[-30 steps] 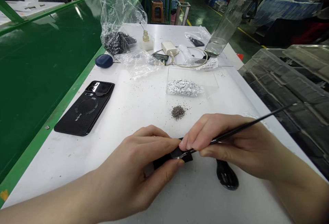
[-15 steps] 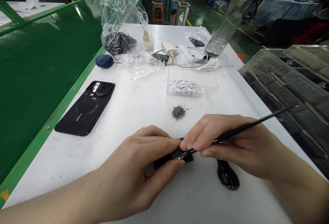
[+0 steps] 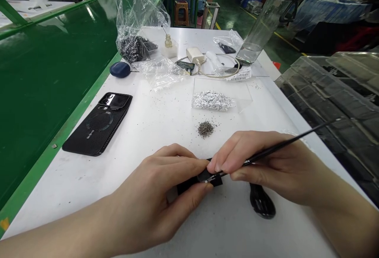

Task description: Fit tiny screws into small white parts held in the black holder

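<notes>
Although almost nothing has shifted in the last second, both hands stay bunched together just below the heap of dark grains (image 3: 205, 129) on the white worktable (image 3: 225, 234). The left hand (image 3: 156, 195) pinches a small black strip (image 3: 186, 187) narrowly between thumb and fingers, and that strip lies just below the heap, partly hidden by the fingers. The right hand (image 3: 266, 163) holds a thin black-handled tool (image 3: 284, 144) in a narrow, pen-like grip, its fine tip resting on the strip. Just above the heap lies a clear bag of silvery bits (image 3: 211, 101). A phone in a black perforated case (image 3: 96, 126) lies well left of the heap, and a glossy black oval object (image 3: 262, 202) lies below and right of it, beneath the right hand.
</notes>
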A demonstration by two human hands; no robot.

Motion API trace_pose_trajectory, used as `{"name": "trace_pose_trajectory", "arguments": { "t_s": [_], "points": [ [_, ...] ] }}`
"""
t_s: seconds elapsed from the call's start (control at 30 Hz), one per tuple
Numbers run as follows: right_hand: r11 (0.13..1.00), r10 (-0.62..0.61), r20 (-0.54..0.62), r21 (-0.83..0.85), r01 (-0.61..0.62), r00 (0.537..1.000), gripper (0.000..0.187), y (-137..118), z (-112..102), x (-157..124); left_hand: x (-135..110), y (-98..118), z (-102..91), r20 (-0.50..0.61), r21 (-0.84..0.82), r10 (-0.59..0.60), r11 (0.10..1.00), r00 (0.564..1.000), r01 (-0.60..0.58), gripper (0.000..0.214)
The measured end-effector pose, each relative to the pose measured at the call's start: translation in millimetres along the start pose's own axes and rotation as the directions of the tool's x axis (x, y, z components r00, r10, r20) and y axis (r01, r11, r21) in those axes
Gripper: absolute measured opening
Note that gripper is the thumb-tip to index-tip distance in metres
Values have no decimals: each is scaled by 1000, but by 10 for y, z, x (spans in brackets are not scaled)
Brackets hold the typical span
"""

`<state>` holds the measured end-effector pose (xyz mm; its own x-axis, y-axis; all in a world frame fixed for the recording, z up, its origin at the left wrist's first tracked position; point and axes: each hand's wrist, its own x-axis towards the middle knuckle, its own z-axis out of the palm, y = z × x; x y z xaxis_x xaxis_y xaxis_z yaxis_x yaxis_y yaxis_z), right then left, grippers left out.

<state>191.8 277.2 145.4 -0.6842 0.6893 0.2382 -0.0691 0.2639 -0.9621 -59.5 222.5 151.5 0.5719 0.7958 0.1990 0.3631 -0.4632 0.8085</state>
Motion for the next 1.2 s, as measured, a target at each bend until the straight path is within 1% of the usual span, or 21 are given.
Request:
{"name": "trace_pose_trajectory", "arguments": {
  "t_s": [0.17, 0.37, 0.53, 0.77, 0.93, 1.2],
  "points": [
    [1000, -6, -7, -2, 6, 1000, 15, 2, 2, 8, -8, 10, 0, -11, 4, 7, 1000, 1000, -7, 21],
    [1000, -7, -13, 10, 7, 1000, 18, -6, 2, 9, -15, 16, -2, -24, 7, -12, 1000, 1000, 12, 21],
    [1000, 5, -17, 31, -5, 1000, 15, 1, -3, 1, -40, 4, -6, -20, 15, -26, 1000, 999, 27, 20],
    [1000, 5, -6, 23, -4, 1000, 17, -4, 0, -8, -15, 9, -2, -25, 18, -8, 1000, 1000, 9, 20],
    [1000, 6, -19, 15, -6, 1000, 14, -10, 7, 4, -13, 5, 2, -22, 8, -17, 1000, 1000, 17, 20],
    [999, -31, 3, -9, 31, 1000, 13, -21, 12, 22, -23, 16, -14, -19, -3, -17, 1000, 1000, 16, 19]
  ]
}}
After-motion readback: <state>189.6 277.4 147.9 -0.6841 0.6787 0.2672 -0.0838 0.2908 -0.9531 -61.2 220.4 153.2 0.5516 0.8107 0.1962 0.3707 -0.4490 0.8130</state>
